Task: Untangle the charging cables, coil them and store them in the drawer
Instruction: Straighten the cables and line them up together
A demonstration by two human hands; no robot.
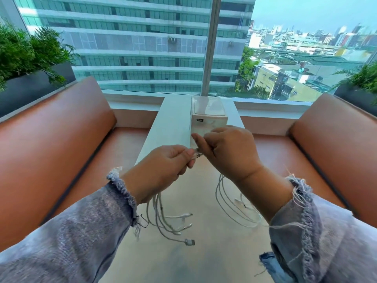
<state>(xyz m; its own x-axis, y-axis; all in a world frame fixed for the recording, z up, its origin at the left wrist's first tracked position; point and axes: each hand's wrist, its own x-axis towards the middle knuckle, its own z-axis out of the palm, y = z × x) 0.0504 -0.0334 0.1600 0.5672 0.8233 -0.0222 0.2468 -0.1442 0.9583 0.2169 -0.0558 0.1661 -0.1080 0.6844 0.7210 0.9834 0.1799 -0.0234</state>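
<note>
Several white charging cables hang in a bunch below my left hand, their plug ends dangling just above the white table. One connector tip sticks out between both hands. My right hand pinches near that tip, and more white cable loops droop beneath its wrist onto the table. A small white drawer box stands at the table's far end, right behind my right hand; its front is partly hidden.
Orange-brown padded benches flank the narrow table on both sides. A large window with a vertical frame post stands behind the box. Dark planters with green plants sit behind each bench back.
</note>
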